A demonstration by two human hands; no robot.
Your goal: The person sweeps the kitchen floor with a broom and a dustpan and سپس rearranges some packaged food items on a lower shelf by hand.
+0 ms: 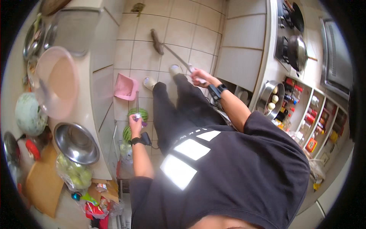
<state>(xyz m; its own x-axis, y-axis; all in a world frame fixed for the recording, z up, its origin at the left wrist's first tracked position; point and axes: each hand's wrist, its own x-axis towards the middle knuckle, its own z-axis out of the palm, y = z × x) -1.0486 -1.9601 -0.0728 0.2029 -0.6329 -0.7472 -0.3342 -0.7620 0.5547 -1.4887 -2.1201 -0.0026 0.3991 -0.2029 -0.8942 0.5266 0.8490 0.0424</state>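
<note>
pink dustpan (pixel 126 88) near left edge of floor (pixel 187 34), handle (pixel 137 100) clamped in left hand (pixel 135 121); broom head (pixel 156 42) farther inward, shaft (pixel 176 56) clamped in right hand (pixel 201 77).

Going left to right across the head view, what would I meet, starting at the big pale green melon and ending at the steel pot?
Pale green melon → steel bowl → pink dustpan → brown broom head → right hand → steel pot.
</note>
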